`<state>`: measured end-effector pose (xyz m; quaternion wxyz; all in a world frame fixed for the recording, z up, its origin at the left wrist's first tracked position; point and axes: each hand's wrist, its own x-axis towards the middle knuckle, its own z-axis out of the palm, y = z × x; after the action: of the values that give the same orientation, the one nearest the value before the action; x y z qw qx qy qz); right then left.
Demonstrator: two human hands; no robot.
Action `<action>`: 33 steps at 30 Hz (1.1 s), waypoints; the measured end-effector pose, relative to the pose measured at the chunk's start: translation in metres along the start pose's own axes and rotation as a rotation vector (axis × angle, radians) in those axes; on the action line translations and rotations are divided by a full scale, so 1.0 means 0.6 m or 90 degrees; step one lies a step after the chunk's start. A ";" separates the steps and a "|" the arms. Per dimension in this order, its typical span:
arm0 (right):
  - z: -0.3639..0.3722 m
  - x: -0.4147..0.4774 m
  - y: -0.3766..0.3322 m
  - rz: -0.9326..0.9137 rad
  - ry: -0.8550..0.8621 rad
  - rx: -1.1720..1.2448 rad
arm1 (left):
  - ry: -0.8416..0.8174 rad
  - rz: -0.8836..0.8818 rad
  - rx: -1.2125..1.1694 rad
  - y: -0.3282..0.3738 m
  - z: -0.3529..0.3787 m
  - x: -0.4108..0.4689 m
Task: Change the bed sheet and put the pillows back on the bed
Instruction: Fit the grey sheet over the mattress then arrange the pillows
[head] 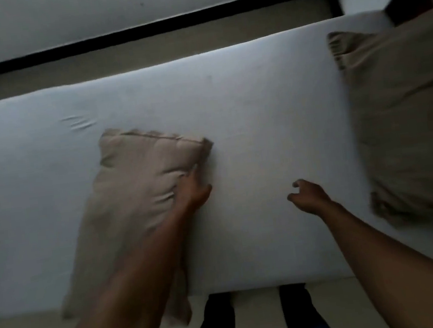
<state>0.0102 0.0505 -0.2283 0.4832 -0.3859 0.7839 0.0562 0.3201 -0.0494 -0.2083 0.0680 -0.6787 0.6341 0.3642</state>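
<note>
Left hand (194,190): fingers dug into the bunched right edge of the near pillow (138,199), which lies on the bed's near side and overhangs it, probably while being positioned. Right hand (308,194): loosely curled, holding nothing, above the fitted white sheet (230,103), likely free to assist. Second pillow (407,120): lying at the bed's right end, apparently already placed.

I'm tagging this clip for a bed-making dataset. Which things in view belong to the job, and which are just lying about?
Job: white sheet; tan pillow under the left hand; second tan pillow at the right end; right hand, empty, above the sheet.
Not the job: floor; dark skirting board; wall.
</note>
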 end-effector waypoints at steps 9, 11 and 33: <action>0.352 -0.069 -0.345 -0.076 -0.163 0.136 | 0.059 -0.282 -0.048 -0.482 -0.188 -0.076; 0.413 -0.069 -0.390 -0.028 -0.183 0.250 | 0.083 -0.352 -0.237 -0.540 -0.197 -0.086; -0.078 -0.088 -0.301 -0.145 0.166 0.403 | -0.028 -0.240 -0.670 -0.090 -0.177 0.026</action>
<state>0.1080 -0.0677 -0.1098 0.4775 -0.3061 0.7697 -0.2931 0.4113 -0.1105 -0.1603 -0.2026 -0.7152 0.2328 0.6272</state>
